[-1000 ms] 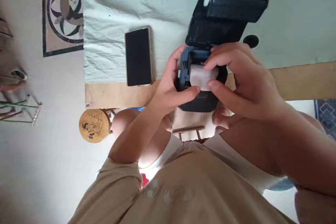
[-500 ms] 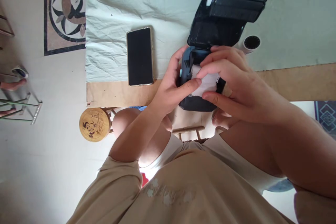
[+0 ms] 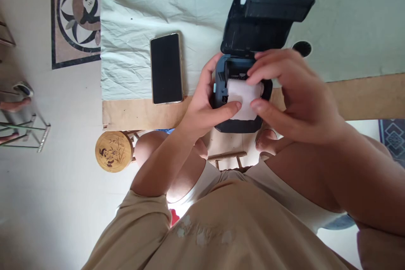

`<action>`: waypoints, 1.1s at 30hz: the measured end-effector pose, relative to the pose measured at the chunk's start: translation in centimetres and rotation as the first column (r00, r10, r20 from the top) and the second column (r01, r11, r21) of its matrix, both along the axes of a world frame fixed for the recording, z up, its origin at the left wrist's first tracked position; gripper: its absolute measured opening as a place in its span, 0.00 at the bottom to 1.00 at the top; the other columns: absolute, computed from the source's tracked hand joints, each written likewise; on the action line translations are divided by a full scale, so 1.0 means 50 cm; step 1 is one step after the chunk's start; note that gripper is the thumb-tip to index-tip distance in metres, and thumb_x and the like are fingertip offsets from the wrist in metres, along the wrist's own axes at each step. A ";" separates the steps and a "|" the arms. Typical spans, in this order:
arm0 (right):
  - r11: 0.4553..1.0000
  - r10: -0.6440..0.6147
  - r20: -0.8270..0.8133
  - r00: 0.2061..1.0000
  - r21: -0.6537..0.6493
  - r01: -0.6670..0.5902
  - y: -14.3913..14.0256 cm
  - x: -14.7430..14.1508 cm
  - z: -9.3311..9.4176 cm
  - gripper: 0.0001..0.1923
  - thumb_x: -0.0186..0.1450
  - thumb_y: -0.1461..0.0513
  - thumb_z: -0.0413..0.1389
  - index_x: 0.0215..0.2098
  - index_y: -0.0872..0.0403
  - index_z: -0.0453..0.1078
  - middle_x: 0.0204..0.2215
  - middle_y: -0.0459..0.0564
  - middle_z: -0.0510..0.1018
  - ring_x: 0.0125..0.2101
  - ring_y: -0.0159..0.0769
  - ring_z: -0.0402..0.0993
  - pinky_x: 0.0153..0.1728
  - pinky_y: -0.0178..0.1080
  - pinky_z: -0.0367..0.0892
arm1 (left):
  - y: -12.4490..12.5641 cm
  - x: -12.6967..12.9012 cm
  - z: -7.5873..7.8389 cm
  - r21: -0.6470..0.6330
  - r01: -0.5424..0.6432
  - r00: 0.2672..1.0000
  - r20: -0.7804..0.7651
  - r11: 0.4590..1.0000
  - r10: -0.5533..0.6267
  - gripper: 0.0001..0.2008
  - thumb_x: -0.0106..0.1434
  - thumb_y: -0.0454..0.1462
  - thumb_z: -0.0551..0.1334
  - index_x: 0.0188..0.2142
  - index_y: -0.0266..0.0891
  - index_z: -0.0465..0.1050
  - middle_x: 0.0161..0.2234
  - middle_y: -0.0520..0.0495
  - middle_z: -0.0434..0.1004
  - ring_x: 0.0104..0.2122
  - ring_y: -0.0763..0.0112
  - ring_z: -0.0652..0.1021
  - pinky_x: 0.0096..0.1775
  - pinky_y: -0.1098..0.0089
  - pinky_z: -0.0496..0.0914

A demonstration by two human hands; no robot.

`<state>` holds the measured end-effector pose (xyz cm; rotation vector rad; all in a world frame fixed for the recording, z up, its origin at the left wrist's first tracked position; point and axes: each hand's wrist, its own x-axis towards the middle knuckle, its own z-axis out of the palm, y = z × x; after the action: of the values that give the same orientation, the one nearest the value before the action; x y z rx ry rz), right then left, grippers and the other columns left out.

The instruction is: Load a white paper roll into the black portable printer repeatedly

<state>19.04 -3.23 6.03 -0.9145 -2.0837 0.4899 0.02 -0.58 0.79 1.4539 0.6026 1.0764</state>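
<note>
A small black label printer (image 3: 238,126) is at the table's front edge, its hinged lid (image 3: 268,12) swung up and away from me. Inside lies a white paper roll (image 3: 243,97). My left hand (image 3: 202,107) is wrapped round the printer's left side, with the thumb resting on the paper. Over the right part of the printer, my right hand (image 3: 294,97) has its thumb and fingers apart; the thumb tip is at the paper's right edge, and the fingertips hover near the roll's far end. Whether those fingertips touch it, I cannot tell.
On the pale green tablecloth (image 3: 133,50) a dark-screened phone (image 3: 166,68) lies left of the printer. A small round black-topped object (image 3: 302,48) stands beyond my right hand. Bare wood (image 3: 142,113) shows along the table's front. A round wooden stool (image 3: 114,152) is at lower left.
My right hand's fingers have drawn back and spread from the paper roll, leaving more of it uncovered. The roll appears to sit straighter in the printer. My left hand keeps its grip.
</note>
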 end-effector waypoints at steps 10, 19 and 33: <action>0.969 -0.240 -0.061 0.969 -0.076 0.236 -0.003 -0.005 -0.004 0.24 0.56 0.56 0.58 0.48 0.53 0.58 0.47 0.52 0.62 0.41 0.33 0.67 0.32 0.37 0.68 | -0.010 0.003 0.002 -0.023 -0.032 0.999 -0.014 0.999 0.032 0.47 0.45 0.47 0.69 0.59 0.48 0.46 0.47 0.45 0.64 0.40 0.69 0.73 0.34 0.72 0.70; 0.986 -0.169 0.064 0.984 0.001 0.170 0.001 -0.009 0.009 0.22 0.58 0.55 0.56 0.48 0.51 0.57 0.45 0.56 0.61 0.50 0.42 0.61 0.45 0.48 0.70 | 0.004 0.003 -0.011 0.056 -0.031 0.999 0.020 0.998 0.030 0.38 0.49 0.46 0.67 0.56 0.50 0.51 0.51 0.48 0.65 0.51 0.66 0.71 0.50 0.65 0.70; 0.991 -0.130 0.059 0.990 0.042 0.128 -0.003 0.001 0.002 0.22 0.56 0.56 0.58 0.46 0.52 0.61 0.43 0.55 0.64 0.48 0.40 0.64 0.41 0.45 0.70 | 0.002 0.000 -0.005 0.073 -0.043 0.997 -0.055 0.996 0.047 0.43 0.47 0.50 0.67 0.58 0.49 0.48 0.48 0.46 0.65 0.42 0.67 0.73 0.42 0.67 0.70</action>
<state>19.11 -3.38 6.11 -1.0460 -2.0654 0.3567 0.02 -0.46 0.51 1.5441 0.6450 1.1046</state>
